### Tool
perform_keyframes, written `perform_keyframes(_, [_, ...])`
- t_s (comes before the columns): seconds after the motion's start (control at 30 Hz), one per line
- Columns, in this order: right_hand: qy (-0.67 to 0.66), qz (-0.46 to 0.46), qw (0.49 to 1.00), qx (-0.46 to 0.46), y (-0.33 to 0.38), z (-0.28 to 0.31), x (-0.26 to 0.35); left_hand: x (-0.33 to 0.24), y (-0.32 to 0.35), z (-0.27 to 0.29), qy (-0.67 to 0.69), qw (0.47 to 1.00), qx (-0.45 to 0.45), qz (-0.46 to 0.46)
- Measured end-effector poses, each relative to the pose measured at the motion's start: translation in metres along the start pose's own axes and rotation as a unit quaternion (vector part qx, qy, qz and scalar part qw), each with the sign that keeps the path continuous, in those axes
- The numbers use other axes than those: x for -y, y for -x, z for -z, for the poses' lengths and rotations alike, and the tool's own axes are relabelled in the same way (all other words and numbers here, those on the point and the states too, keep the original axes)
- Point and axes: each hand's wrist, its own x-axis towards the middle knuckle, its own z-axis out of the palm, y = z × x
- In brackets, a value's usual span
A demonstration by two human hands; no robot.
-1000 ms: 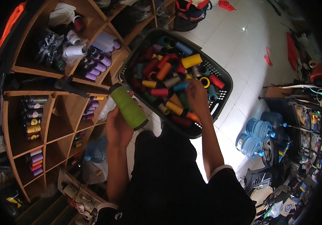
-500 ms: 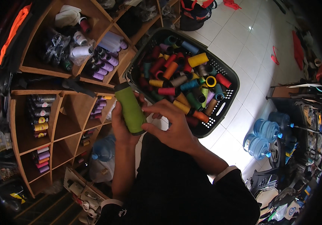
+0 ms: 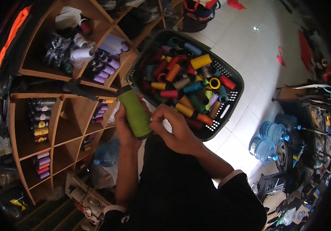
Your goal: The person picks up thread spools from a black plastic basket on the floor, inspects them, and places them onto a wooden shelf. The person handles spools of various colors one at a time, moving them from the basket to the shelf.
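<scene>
My left hand (image 3: 124, 127) is wrapped round a large green thread spool (image 3: 135, 114), which stands tilted with its black end cap up. Close to the spool's lower right side is my right hand (image 3: 175, 129), thumb and fingertips pinched together. Whether a thread end lies in that pinch is too small to make out. Just beyond both hands sits a dark plastic basket (image 3: 239, 82) with a perforated wall. Many thread spools fill it, among them a yellow spool (image 3: 201, 61), a red spool (image 3: 227, 82) and an orange spool (image 3: 174, 72), lying in a jumble.
A wooden cubbyhole shelf (image 3: 53, 94) on the left holds purple spools (image 3: 105, 68) and bagged white ones. Blue water jugs (image 3: 263, 149) stand on the white tiled floor (image 3: 239, 129) at right. Piled clutter (image 3: 298, 206) fills the lower right, and a bag (image 3: 200, 15) lies beyond the basket.
My right hand's fingers have drawn together from a looser, spread pose into a pinch beside the spool. The green spool stays in my left hand, nearly unmoved.
</scene>
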Motion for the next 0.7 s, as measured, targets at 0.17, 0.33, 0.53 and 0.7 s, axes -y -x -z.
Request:
perform_keyframes(0.17, [0.027, -0.099, 0.993, -0.066, 0.003, 0.011, -0.039, 0.014, 0.003, 0.016, -0.199, 0.979, -0.033, 0.006])
perform_keyframes(0.33, [0.172, -0.11, 0.979, -0.001, 0.022, 0.029, -0.069, 0.044, -0.003, 0.033, -0.338, 0.939, 0.002, 0.06])
perform_keyframes(0.53, [0.355, -0.168, 0.908, -0.143, 0.024, 0.088, -0.146, 0.08, 0.005, 0.102, -0.463, 0.878, -0.064, 0.101])
perform_keyframes(0.7, [0.568, -0.205, 0.794, -0.073, -0.01, 0.145, -0.169, 0.096, 0.04, 0.206, -0.489, 0.846, -0.165, 0.139])
